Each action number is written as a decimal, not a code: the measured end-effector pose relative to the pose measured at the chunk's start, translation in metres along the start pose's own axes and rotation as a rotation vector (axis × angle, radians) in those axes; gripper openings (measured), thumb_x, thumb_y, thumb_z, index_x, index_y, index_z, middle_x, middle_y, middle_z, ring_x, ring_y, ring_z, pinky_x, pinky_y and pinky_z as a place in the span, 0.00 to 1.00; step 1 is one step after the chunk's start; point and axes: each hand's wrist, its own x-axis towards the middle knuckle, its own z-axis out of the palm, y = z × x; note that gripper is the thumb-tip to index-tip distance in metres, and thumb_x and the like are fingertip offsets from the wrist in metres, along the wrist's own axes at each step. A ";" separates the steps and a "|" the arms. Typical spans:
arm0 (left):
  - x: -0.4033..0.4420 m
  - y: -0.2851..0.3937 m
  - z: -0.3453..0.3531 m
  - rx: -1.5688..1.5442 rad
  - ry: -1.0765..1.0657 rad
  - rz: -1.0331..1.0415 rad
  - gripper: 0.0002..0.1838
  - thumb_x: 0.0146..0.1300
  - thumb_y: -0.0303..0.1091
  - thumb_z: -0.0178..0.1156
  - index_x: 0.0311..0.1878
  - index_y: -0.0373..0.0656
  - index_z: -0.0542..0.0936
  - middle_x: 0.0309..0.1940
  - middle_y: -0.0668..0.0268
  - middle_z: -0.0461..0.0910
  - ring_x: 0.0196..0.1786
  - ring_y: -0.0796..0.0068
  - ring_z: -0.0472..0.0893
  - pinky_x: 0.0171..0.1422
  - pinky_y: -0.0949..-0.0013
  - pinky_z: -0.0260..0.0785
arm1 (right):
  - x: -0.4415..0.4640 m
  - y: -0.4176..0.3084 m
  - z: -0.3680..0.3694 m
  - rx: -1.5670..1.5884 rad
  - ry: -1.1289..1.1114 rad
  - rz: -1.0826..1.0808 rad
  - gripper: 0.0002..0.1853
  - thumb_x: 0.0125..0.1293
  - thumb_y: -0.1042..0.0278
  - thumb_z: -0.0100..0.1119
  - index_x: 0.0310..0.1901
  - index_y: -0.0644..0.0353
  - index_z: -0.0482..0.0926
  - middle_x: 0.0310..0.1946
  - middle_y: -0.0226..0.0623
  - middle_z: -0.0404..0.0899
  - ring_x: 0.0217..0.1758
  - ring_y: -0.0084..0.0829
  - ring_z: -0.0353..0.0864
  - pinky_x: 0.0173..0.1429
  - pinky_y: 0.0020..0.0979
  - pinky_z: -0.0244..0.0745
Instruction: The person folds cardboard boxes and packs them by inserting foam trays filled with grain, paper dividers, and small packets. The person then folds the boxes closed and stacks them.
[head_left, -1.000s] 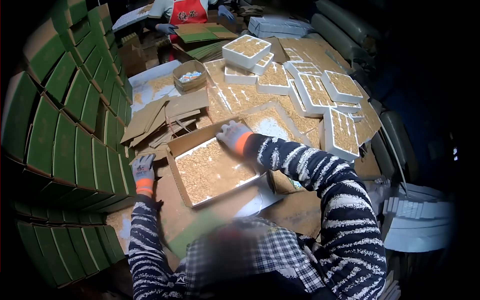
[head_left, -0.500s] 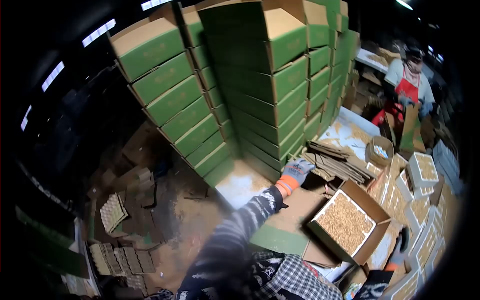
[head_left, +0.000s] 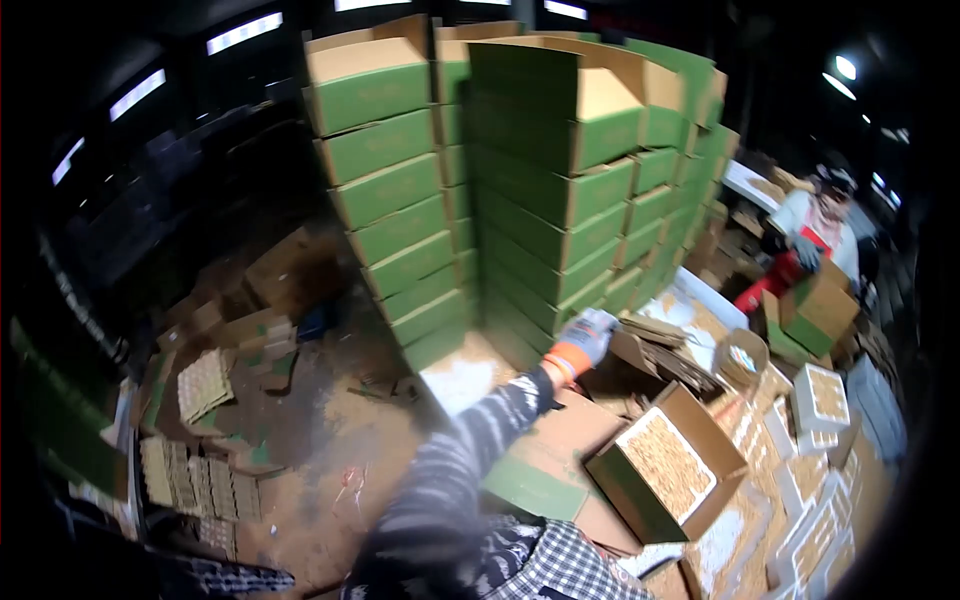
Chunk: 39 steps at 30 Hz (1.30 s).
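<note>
My left hand [head_left: 586, 338], in a grey glove with an orange cuff, reaches forward to the near left end of a pile of folded cardboard [head_left: 660, 338]. Its fingers are closed at the edge of a brown cardboard piece [head_left: 622, 358], which tilts up below them; the thumb is hidden. Nearer to me, an open green-and-brown carton [head_left: 640, 511] stands tilted. Inside it a white-edged tray of tan, grain-like material [head_left: 668, 462] fills the opening. Flat cardboard [head_left: 545, 455] lies left of that carton, under my forearm. My right hand is out of view.
Tall stacks of green cartons [head_left: 600, 145] rise just beyond my left hand. White trays [head_left: 822, 395] of tan material crowd the right, near a small round container [head_left: 742, 352]. A co-worker [head_left: 820, 225] in a red apron handles a carton. Egg-tray stacks [head_left: 195, 475] lie on the left floor.
The view has swung, so the carton stacks sit lower and further right. A brown cardboard piece now shows tilted up beneath my left hand. My right hand has left the view.
</note>
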 end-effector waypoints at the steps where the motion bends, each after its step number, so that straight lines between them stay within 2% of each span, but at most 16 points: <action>1: 0.004 0.002 -0.005 -0.025 0.035 0.022 0.11 0.61 0.30 0.55 0.44 0.49 0.84 0.44 0.58 0.82 0.52 0.52 0.79 0.58 0.55 0.72 | -0.003 0.006 0.008 0.032 -0.003 0.023 0.22 0.64 0.60 0.60 0.57 0.61 0.80 0.59 0.49 0.79 0.61 0.44 0.79 0.66 0.40 0.71; 3: 0.010 0.008 -0.012 -0.066 0.154 0.060 0.11 0.61 0.30 0.54 0.43 0.45 0.84 0.41 0.55 0.83 0.48 0.50 0.80 0.57 0.55 0.73 | -0.016 0.019 0.024 0.140 -0.021 0.100 0.22 0.63 0.58 0.61 0.56 0.60 0.81 0.59 0.50 0.80 0.61 0.45 0.79 0.66 0.41 0.71; 4: 0.015 0.003 -0.010 -0.058 0.127 0.045 0.12 0.60 0.26 0.55 0.44 0.43 0.84 0.42 0.55 0.83 0.50 0.51 0.79 0.57 0.54 0.72 | -0.014 0.019 0.025 0.382 -0.004 0.171 0.16 0.55 0.58 0.67 0.42 0.59 0.86 0.45 0.47 0.86 0.49 0.44 0.85 0.56 0.39 0.77; 8: 0.025 0.019 -0.038 -0.074 0.190 0.169 0.10 0.59 0.26 0.57 0.43 0.45 0.83 0.43 0.58 0.81 0.51 0.52 0.78 0.60 0.57 0.70 | -0.013 0.032 0.007 0.546 0.103 0.150 0.09 0.51 0.61 0.71 0.29 0.55 0.86 0.27 0.41 0.86 0.34 0.39 0.86 0.43 0.37 0.79; 11: 0.045 0.051 -0.070 -0.145 0.327 0.210 0.12 0.57 0.21 0.56 0.41 0.44 0.84 0.41 0.59 0.83 0.49 0.56 0.79 0.58 0.59 0.71 | -0.024 -0.007 -0.113 0.632 0.488 -0.002 0.09 0.55 0.65 0.69 0.36 0.59 0.86 0.31 0.40 0.88 0.32 0.32 0.87 0.41 0.34 0.80; 15: 0.074 0.090 -0.089 -0.154 0.386 0.342 0.17 0.54 0.18 0.54 0.44 0.42 0.84 0.42 0.59 0.83 0.49 0.56 0.79 0.59 0.60 0.71 | -0.031 -0.101 -0.286 1.404 0.630 -0.389 0.10 0.65 0.77 0.63 0.46 0.62 0.77 0.25 0.29 0.78 0.22 0.16 0.71 0.26 0.21 0.68; 17: 0.086 0.107 -0.091 -0.112 0.448 0.435 0.18 0.52 0.18 0.53 0.44 0.42 0.84 0.42 0.59 0.83 0.49 0.56 0.79 0.59 0.59 0.71 | -0.046 -0.157 -0.357 1.481 0.409 -0.639 0.36 0.64 0.77 0.65 0.73 0.60 0.63 0.26 0.31 0.80 0.23 0.16 0.73 0.27 0.21 0.70; 19: 0.099 0.121 -0.098 -0.096 0.535 0.482 0.19 0.50 0.18 0.53 0.44 0.43 0.84 0.42 0.60 0.83 0.49 0.56 0.79 0.59 0.59 0.71 | -0.049 -0.213 -0.405 1.235 0.254 -0.857 0.45 0.62 0.76 0.68 0.78 0.55 0.55 0.24 0.30 0.78 0.22 0.18 0.76 0.25 0.24 0.72; 23: 0.113 0.152 -0.115 -0.143 0.639 0.536 0.22 0.47 0.16 0.52 0.44 0.41 0.85 0.42 0.60 0.83 0.49 0.57 0.79 0.59 0.60 0.71 | -0.004 -0.323 -0.418 0.815 0.224 -0.980 0.50 0.56 0.56 0.71 0.77 0.57 0.54 0.35 0.44 0.85 0.36 0.37 0.85 0.47 0.36 0.79; 27: 0.121 0.153 -0.125 -0.175 0.656 0.550 0.21 0.52 0.13 0.49 0.47 0.37 0.83 0.45 0.59 0.82 0.52 0.62 0.80 0.61 0.64 0.71 | 0.037 -0.388 -0.397 0.769 0.150 -1.094 0.37 0.58 0.55 0.68 0.69 0.56 0.70 0.40 0.47 0.86 0.44 0.42 0.85 0.50 0.37 0.78; 30: 0.126 0.134 -0.124 -0.300 0.661 0.487 0.20 0.56 0.12 0.48 0.47 0.36 0.82 0.47 0.59 0.82 0.52 0.66 0.81 0.61 0.66 0.72 | 0.036 -0.396 -0.402 0.611 -0.200 -0.927 0.24 0.62 0.52 0.64 0.59 0.50 0.81 0.44 0.47 0.85 0.50 0.45 0.84 0.54 0.40 0.77; 32: 0.125 0.118 -0.127 -0.309 0.720 0.419 0.18 0.60 0.12 0.47 0.48 0.35 0.81 0.48 0.59 0.83 0.53 0.66 0.81 0.62 0.66 0.72 | 0.053 -0.400 -0.390 0.500 0.355 -0.969 0.18 0.66 0.49 0.59 0.53 0.45 0.84 0.45 0.45 0.85 0.52 0.46 0.83 0.56 0.43 0.76; 34: 0.140 0.055 -0.125 -0.863 0.913 0.127 0.14 0.66 0.20 0.53 0.52 0.36 0.80 0.47 0.60 0.84 0.49 0.63 0.82 0.61 0.61 0.73 | 0.097 -0.382 -0.391 0.418 0.532 -0.774 0.17 0.66 0.49 0.56 0.52 0.44 0.84 0.44 0.45 0.85 0.53 0.48 0.82 0.60 0.45 0.75; 35: 0.141 0.008 -0.140 -1.265 0.842 0.235 0.14 0.70 0.28 0.51 0.54 0.38 0.80 0.49 0.58 0.83 0.50 0.61 0.82 0.61 0.59 0.75 | 0.119 -0.364 -0.394 0.544 0.585 -0.727 0.18 0.65 0.51 0.57 0.52 0.46 0.84 0.44 0.45 0.85 0.52 0.49 0.82 0.61 0.46 0.75; 36: 0.137 0.003 -0.146 -1.130 0.935 0.128 0.17 0.73 0.33 0.46 0.55 0.39 0.80 0.50 0.56 0.83 0.50 0.60 0.82 0.58 0.58 0.76 | 0.147 -0.344 -0.386 0.697 0.713 -0.712 0.17 0.64 0.56 0.59 0.52 0.50 0.84 0.43 0.46 0.85 0.50 0.45 0.84 0.57 0.42 0.77; 39: 0.100 0.020 -0.134 -1.106 0.786 0.138 0.16 0.74 0.32 0.48 0.56 0.34 0.78 0.52 0.52 0.82 0.53 0.57 0.82 0.63 0.55 0.75 | 0.144 -0.283 -0.394 1.137 0.508 -0.586 0.16 0.63 0.66 0.62 0.53 0.50 0.85 0.47 0.45 0.85 0.48 0.37 0.86 0.55 0.32 0.79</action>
